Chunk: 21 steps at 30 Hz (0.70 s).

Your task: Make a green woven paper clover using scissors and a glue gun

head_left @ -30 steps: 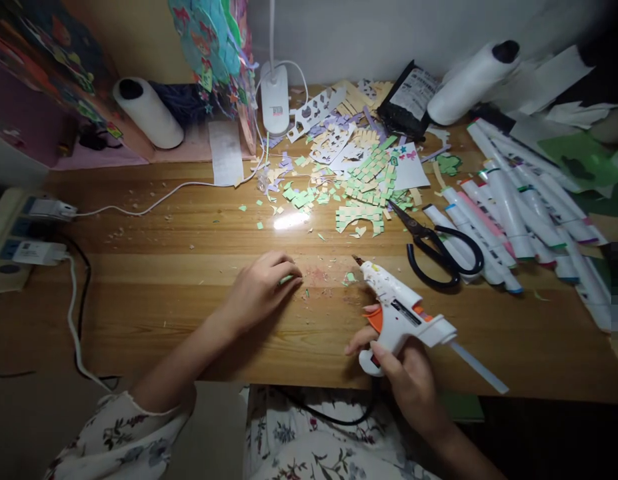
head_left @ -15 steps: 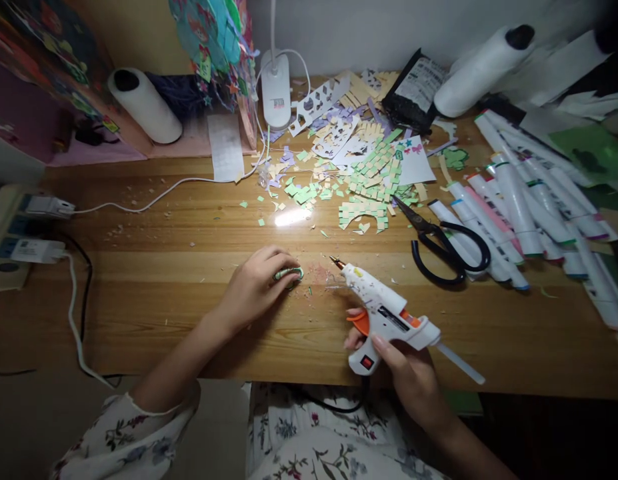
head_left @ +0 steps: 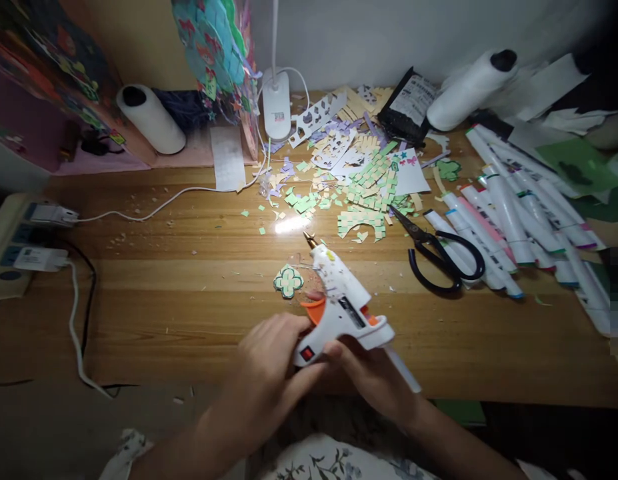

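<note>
A white hot glue gun (head_left: 341, 293) with an orange trigger is held in both hands near the table's front edge, its brass nozzle pointing up and left. My right hand (head_left: 363, 373) wraps the rear of its handle, thumb on the side. My left hand (head_left: 273, 357) closes round the lower handle from the left. A translucent glue stick (head_left: 403, 370) sticks out of the gun's back. Just left of the gun, a flower-shaped paper piece (head_left: 289, 281), pale green with a dark green edge, lies flat on the wooden table.
Black-handled scissors (head_left: 441, 257) lie to the right, beside a pile of markers (head_left: 519, 207). Paper scraps (head_left: 369, 180) cover the back middle, near a black package (head_left: 407, 107). White cables run from a power strip (head_left: 13, 247) at the left.
My left hand has let go of the flower-shaped piece and taken hold of the glue gun's handle. The gun has moved left, and the paper piece now lies uncovered.
</note>
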Each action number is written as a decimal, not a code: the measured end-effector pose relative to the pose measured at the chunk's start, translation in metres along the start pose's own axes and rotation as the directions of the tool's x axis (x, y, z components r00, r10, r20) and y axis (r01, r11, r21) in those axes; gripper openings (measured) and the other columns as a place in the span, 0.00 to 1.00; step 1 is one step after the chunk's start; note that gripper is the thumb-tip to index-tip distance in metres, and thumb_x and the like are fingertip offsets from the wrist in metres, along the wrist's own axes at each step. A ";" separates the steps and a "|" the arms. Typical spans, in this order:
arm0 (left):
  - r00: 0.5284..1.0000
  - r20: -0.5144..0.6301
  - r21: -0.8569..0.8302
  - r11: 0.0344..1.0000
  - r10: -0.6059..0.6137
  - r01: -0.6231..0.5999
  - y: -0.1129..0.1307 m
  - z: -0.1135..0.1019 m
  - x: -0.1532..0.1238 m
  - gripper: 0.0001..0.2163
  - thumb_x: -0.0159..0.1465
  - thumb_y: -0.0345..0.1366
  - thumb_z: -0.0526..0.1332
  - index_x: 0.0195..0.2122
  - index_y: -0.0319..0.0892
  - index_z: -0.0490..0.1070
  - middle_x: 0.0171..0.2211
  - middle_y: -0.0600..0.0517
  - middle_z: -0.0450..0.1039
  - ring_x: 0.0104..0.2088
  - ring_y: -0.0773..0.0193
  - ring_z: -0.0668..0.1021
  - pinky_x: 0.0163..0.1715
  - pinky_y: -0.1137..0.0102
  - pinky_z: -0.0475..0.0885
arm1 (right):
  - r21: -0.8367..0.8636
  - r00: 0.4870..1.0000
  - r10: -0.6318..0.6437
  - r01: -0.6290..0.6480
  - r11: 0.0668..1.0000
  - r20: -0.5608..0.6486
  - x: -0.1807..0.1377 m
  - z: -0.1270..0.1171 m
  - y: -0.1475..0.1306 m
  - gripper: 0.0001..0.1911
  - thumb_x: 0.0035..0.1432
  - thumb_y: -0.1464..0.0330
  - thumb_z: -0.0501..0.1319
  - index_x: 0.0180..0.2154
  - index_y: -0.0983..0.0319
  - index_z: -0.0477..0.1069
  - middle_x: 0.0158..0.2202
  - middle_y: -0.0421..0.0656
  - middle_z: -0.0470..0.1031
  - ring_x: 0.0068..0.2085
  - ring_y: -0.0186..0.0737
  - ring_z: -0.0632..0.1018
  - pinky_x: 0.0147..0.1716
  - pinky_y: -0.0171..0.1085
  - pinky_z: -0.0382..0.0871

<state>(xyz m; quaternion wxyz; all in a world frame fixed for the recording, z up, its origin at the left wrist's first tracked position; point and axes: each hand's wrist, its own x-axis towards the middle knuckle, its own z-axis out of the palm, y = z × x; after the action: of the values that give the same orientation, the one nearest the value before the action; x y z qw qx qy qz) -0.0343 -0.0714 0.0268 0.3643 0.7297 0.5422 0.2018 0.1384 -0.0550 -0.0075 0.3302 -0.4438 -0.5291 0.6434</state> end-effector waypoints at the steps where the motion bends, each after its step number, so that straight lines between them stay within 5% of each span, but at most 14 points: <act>1: 0.998 -0.048 0.014 0.999 -0.030 0.031 -0.002 0.001 -0.004 0.07 0.64 0.35 0.58 0.43 0.44 0.65 0.36 0.51 0.72 0.35 0.62 0.73 0.34 0.69 0.66 | -0.038 0.998 -0.038 0.040 0.998 0.054 0.007 0.001 -0.004 0.18 0.60 0.65 0.59 0.52 0.53 0.69 0.48 0.44 0.75 0.49 0.48 0.75 0.52 0.47 0.69; 5: 0.919 -0.314 0.064 0.961 -0.237 0.270 -0.030 -0.012 -0.020 0.07 0.66 0.37 0.55 0.44 0.46 0.67 0.37 0.52 0.72 0.36 0.63 0.74 0.35 0.71 0.67 | -0.318 0.964 -0.111 0.188 0.929 0.243 0.033 -0.008 -0.012 0.17 0.61 0.70 0.57 0.51 0.56 0.69 0.47 0.46 0.72 0.49 0.46 0.72 0.51 0.46 0.67; 9: 0.744 -0.531 0.156 0.817 -0.405 0.556 -0.082 -0.042 -0.040 0.11 0.65 0.42 0.55 0.45 0.45 0.68 0.41 0.49 0.72 0.42 0.56 0.75 0.40 0.67 0.69 | -0.500 0.987 -0.091 0.148 0.853 0.135 0.042 -0.028 -0.011 0.10 0.62 0.70 0.56 0.45 0.58 0.71 0.40 0.45 0.73 0.41 0.42 0.74 0.43 0.44 0.69; 12: 0.669 -0.578 0.236 0.690 -0.467 0.685 -0.113 -0.065 -0.049 0.14 0.65 0.44 0.53 0.46 0.42 0.68 0.43 0.44 0.70 0.45 0.49 0.73 0.45 0.58 0.68 | -0.515 0.995 -0.085 0.100 0.852 0.052 0.041 -0.037 -0.009 0.07 0.62 0.68 0.56 0.40 0.59 0.72 0.36 0.43 0.73 0.35 0.39 0.74 0.35 0.39 0.68; 16: 0.626 -0.685 0.331 0.608 -0.372 0.722 -0.107 -0.076 -0.039 0.18 0.60 0.45 0.60 0.48 0.40 0.69 0.50 0.39 0.64 0.53 0.42 0.68 0.51 0.50 0.64 | -0.540 0.994 -0.103 0.063 0.839 -0.045 0.038 -0.044 -0.006 0.08 0.62 0.66 0.56 0.37 0.59 0.73 0.32 0.42 0.72 0.29 0.36 0.71 0.27 0.36 0.65; 18: 0.591 -0.765 0.315 0.653 -0.255 0.689 -0.087 -0.066 -0.024 0.20 0.58 0.44 0.63 0.49 0.40 0.67 0.49 0.40 0.64 0.53 0.43 0.67 0.52 0.49 0.64 | -0.564 0.989 -0.127 0.063 0.823 -0.074 0.037 -0.050 -0.006 0.07 0.62 0.66 0.56 0.36 0.59 0.73 0.31 0.42 0.72 0.29 0.36 0.71 0.27 0.36 0.64; 20: 0.674 -0.719 0.294 0.806 -0.167 0.514 -0.065 -0.046 -0.005 0.12 0.63 0.41 0.57 0.44 0.41 0.67 0.42 0.43 0.67 0.48 0.49 0.70 0.48 0.54 0.68 | -0.591 0.981 -0.155 0.056 0.805 -0.117 0.037 -0.058 -0.007 0.07 0.61 0.66 0.57 0.36 0.59 0.73 0.30 0.42 0.71 0.29 0.37 0.70 0.28 0.36 0.64; 21: 0.762 -0.621 0.273 0.862 -0.181 0.428 -0.057 -0.034 0.006 0.10 0.65 0.40 0.54 0.43 0.41 0.66 0.41 0.43 0.68 0.45 0.51 0.71 0.46 0.55 0.69 | -0.606 0.975 -0.169 0.049 0.794 -0.143 0.037 -0.063 -0.007 0.07 0.61 0.66 0.57 0.36 0.59 0.72 0.30 0.42 0.71 0.29 0.37 0.70 0.28 0.36 0.64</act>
<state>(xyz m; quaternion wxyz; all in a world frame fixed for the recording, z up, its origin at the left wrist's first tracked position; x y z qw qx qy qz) -0.0926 -0.0470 0.0062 0.0549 0.5918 0.7693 0.2343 0.1818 0.0045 -0.0115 0.2588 -0.5532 -0.6958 0.3781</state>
